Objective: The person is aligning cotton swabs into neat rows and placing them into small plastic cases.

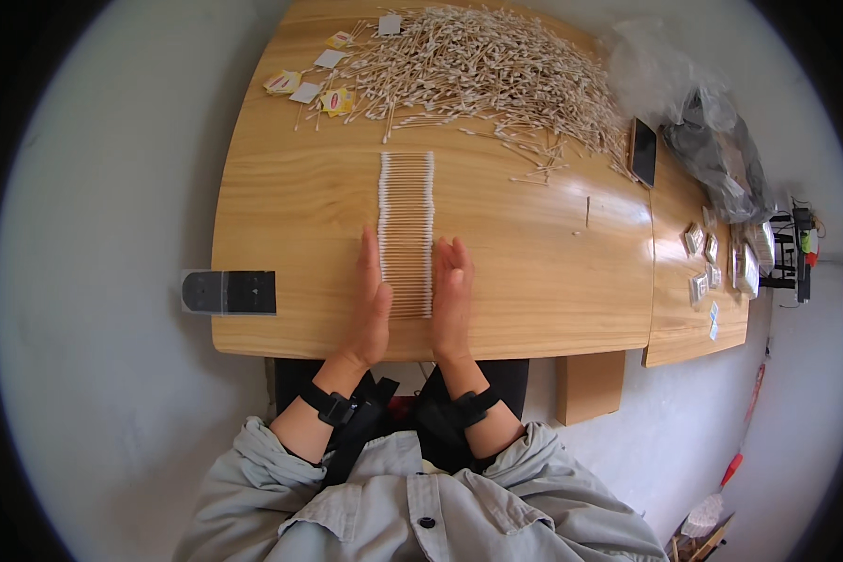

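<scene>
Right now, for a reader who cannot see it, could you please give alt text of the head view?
A person's left hand and right hand flank a neat row of cotton swabs on a wooden table. Beyond lies a loose heap of them, cards at its left, a phone at its right.

Small packing workroom, by appearance: plain pale wall (112, 187); wooden table (553, 290) bearing a bulk heap of cotton swabs (487, 75), small cards (337, 101), clear plastic bag (642, 70), small packets (699, 288).
</scene>
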